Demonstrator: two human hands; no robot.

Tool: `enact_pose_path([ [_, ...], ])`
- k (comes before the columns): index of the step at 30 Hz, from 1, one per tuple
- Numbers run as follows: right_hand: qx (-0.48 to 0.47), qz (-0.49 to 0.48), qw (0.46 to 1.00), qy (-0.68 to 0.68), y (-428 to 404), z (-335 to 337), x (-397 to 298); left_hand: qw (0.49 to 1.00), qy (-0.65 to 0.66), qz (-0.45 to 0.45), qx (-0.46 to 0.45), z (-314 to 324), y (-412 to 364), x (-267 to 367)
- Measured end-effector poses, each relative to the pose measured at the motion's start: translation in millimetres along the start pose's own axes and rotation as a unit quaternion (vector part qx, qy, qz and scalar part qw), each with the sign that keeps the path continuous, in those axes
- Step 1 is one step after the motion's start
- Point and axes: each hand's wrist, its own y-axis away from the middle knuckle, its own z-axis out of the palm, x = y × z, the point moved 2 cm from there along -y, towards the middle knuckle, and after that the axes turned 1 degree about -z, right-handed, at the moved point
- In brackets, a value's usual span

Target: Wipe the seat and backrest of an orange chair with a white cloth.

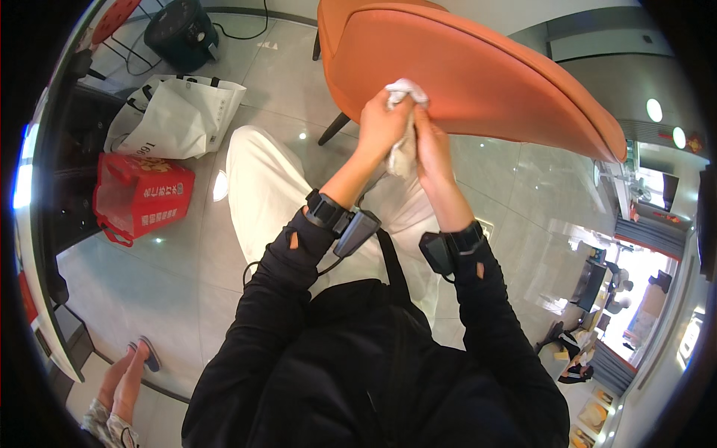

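Observation:
Both my hands grip a bunched white cloth in front of the orange upholstered chair. My left hand closes around it from the left, thumb towards the upper end. On the other side, my right hand holds the same cloth, its fingers pointing up towards the chair. One end of the cloth bulges above the hands, and a longer part hangs between the wrists. Whether the cloth touches the chair, I cannot tell. Each wrist carries a strapped black device with a cable.
A white shopping bag and a red bag stand on the tiled floor to the left. Behind them is a dark round appliance with a cord, near a red stool. A person's legs show at lower left.

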Motion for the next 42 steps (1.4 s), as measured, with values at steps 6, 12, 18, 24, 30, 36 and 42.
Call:
enact_pose_path([
  [6, -0.007, 0.182, 0.980, 0.079, -26.0, -1.9, 54.7, 0.981, -0.042, -0.187, 0.007, -18.9, -17.0, -82.2],
  [12, -0.062, 0.095, 0.989, 0.096, 7.5, -32.9, 15.0, 0.994, -0.009, -0.095, 0.058, 3.0, 8.5, -48.4],
  [18, -0.060, 0.108, 0.978, 0.168, 30.1, -56.3, 18.6, 0.993, 0.048, -0.105, 0.028, 4.1, -5.1, -65.8],
  [24, -0.083, 0.103, 0.965, 0.225, 38.6, -44.8, 10.0, 0.962, 0.163, -0.219, 0.013, 5.3, -29.7, -141.4],
  [30, -0.128, 0.065, 0.949, 0.279, 39.3, -25.4, 3.9, 0.934, 0.055, -0.345, 0.077, -16.8, -51.4, -238.7],
  [36, -0.128, 0.074, 0.946, 0.289, 39.3, -28.5, 11.0, 0.975, 0.038, -0.206, 0.080, 10.1, -26.7, -142.0],
  [42, -0.151, 0.059, 0.933, 0.321, 39.5, -21.3, 8.7, 0.965, 0.046, -0.259, -0.016, 8.3, -47.7, -170.9],
])
